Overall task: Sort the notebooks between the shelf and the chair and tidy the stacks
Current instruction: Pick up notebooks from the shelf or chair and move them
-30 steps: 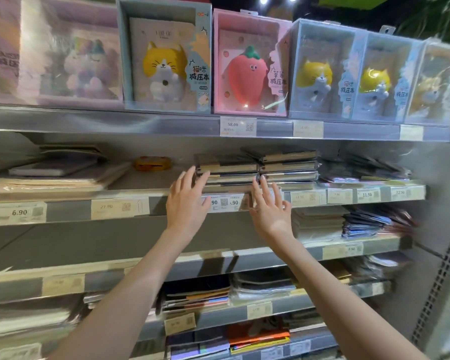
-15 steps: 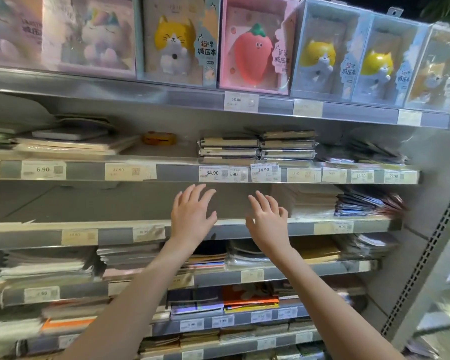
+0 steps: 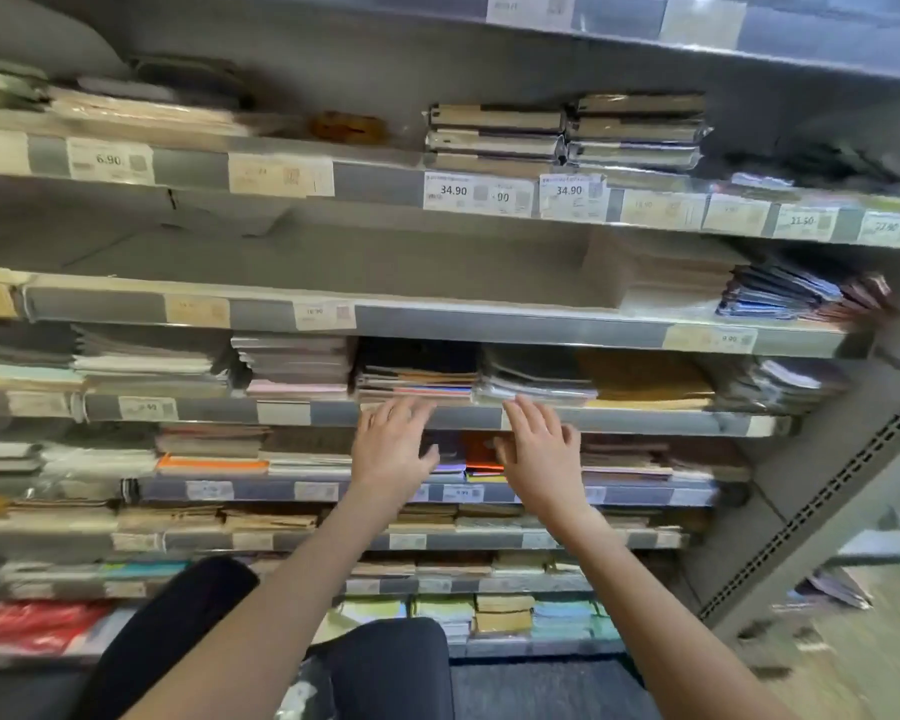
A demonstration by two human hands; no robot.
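My left hand point(image 3: 393, 449) and my right hand point(image 3: 539, 449) hover side by side in front of the grey shelf unit point(image 3: 489, 324), fingers spread, holding nothing. Their fingertips reach the rail under a stack of dark and striped notebooks point(image 3: 417, 374) and a stack in clear wrap point(image 3: 533, 379). Between the hands, one shelf lower, lie orange and blue notebooks point(image 3: 476, 457). Two neat stacks of wrapped notebooks point(image 3: 567, 132) sit higher up above the 34.90 tags. A dark chair point(image 3: 391, 662) shows at the bottom edge.
Shelves run the whole width with many flat notebook piles and price tags. A long stretch of the second shelf point(image 3: 281, 262) holds nothing on its left and middle. The unit's perforated upright point(image 3: 822, 501) ends it on the right, with tiled floor point(image 3: 863, 641) beyond.
The view has tilted down, so the toy boxes on the top shelf are out of sight. Both hands have dropped from the 34.90 shelf to two shelves lower, still spread and holding nothing.
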